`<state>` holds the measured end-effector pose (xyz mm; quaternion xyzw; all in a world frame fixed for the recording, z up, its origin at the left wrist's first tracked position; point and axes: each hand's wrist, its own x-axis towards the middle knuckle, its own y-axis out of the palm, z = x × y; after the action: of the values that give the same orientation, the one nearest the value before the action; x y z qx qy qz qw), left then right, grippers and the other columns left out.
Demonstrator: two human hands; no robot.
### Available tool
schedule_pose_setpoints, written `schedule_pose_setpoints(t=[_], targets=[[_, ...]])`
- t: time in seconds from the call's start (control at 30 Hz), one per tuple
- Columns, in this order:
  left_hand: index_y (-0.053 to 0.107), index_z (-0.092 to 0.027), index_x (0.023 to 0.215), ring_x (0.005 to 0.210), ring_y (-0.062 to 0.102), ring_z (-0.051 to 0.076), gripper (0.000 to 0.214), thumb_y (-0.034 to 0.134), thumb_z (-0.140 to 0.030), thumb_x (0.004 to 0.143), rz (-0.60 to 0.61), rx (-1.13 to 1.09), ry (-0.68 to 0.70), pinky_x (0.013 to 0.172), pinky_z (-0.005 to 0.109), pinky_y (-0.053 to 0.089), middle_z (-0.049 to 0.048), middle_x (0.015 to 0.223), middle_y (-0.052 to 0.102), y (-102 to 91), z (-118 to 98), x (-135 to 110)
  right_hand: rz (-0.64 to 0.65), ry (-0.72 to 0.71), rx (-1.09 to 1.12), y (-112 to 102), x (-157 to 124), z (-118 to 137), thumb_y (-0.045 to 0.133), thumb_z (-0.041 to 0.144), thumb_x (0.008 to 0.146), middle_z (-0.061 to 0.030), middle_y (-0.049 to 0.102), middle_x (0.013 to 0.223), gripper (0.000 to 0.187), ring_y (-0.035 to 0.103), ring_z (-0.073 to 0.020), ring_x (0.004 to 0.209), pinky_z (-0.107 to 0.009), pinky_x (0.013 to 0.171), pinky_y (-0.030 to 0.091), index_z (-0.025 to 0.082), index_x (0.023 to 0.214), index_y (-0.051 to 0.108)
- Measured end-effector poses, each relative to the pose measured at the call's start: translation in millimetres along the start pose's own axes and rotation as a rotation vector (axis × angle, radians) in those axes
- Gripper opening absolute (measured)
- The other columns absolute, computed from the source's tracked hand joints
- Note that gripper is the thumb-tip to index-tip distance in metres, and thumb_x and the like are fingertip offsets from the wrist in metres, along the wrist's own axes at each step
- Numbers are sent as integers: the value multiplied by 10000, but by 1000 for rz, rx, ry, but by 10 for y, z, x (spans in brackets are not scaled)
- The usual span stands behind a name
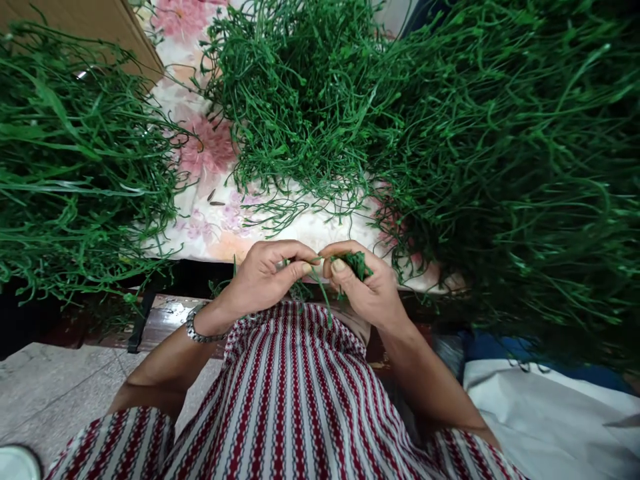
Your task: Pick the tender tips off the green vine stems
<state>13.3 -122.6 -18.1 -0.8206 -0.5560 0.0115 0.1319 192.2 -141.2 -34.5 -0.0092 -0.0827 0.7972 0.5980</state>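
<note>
My left hand (267, 275) and my right hand (364, 283) meet over my lap, just below the table edge. Both are closed in a pinch on thin green plant stems (320, 283) that run between them. My right hand also holds a small bunch of green sprigs (357, 263) against its palm. A metal bracelet (200, 331) circles my left wrist. Large heaps of the same green stems lie on the table ahead, in the middle (300, 100) and on the right (510, 180).
A floral tablecloth (210, 220) covers the table under the heaps. Another green heap (75, 167) fills the left side. My red and white striped garment (290, 400) fills the foreground. White cloth (550, 420) lies at the lower right, tiled floor (45, 393) at the lower left.
</note>
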Motion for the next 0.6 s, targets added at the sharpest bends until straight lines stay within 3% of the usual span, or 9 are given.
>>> schedule_pose_setpoints(t=[0.1,0.23,0.37,0.6], targets=[[656,-151,784,663,614,123,83,575,-158,796,-56,20,19,625,231,490,25,719,675,49,24,-41,-9,-49,-113,86,10,-15,588,346,833,-11,593,809,240,552,-109,712,-226,649,453,170,994,563],[642,-163,786,698,565,120,88,567,-116,789,-158,111,160,640,244,459,22,735,608,105,26,-77,21,-186,-280,144,-6,-61,595,316,831,1,528,721,149,515,-117,689,-235,629,417,173,836,556],[594,-154,750,669,519,112,100,531,-109,813,-68,148,148,625,245,414,8,694,567,85,3,-98,2,-296,-328,142,-32,-95,586,277,842,7,498,687,122,492,-111,647,-232,594,392,167,808,546],[573,-157,858,751,514,126,94,544,-94,795,36,136,78,685,254,411,16,782,566,-2,-32,-175,-20,-339,-310,83,-31,-113,624,206,812,14,509,665,93,486,-103,617,-230,568,373,169,789,543]])
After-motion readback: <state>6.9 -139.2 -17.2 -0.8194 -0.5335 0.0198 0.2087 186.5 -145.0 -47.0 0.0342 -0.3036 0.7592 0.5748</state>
